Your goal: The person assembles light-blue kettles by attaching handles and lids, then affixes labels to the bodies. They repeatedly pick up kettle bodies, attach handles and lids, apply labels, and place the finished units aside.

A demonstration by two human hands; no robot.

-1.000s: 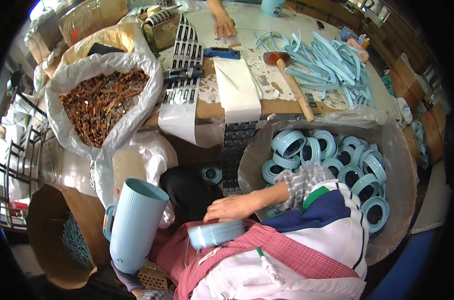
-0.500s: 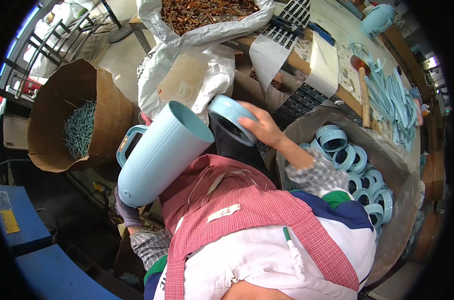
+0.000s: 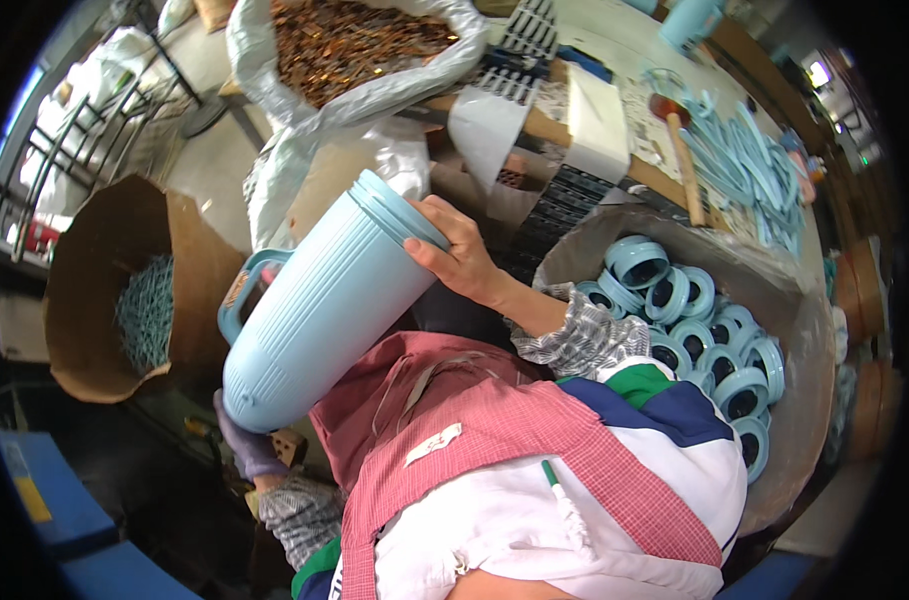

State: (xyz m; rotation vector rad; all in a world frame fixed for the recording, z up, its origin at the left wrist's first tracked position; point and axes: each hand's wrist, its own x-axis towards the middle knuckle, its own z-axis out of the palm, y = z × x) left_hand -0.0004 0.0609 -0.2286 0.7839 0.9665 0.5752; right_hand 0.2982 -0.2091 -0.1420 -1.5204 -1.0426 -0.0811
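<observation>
A ribbed light blue plastic jug body with a side handle lies tilted across my lap, its wide end up and to the right. On that end sits a light blue ring-shaped collar, flush or nearly so. My right hand, bare, grips the collar, thumb in front and fingers over the top. My left hand, in a purple-grey glove, holds the jug body from behind its rounded lower end; most of its fingers are hidden.
Right of me, a lined bin holds several similar collars. A cardboard drum with thin teal strips stands left. Ahead are a white sack of coppery pieces and a bench with a mallet and blue strips.
My right hand has brought the collar from beside the jug's open end onto it. The view has shifted slightly, and the jug is still held by my left hand.
</observation>
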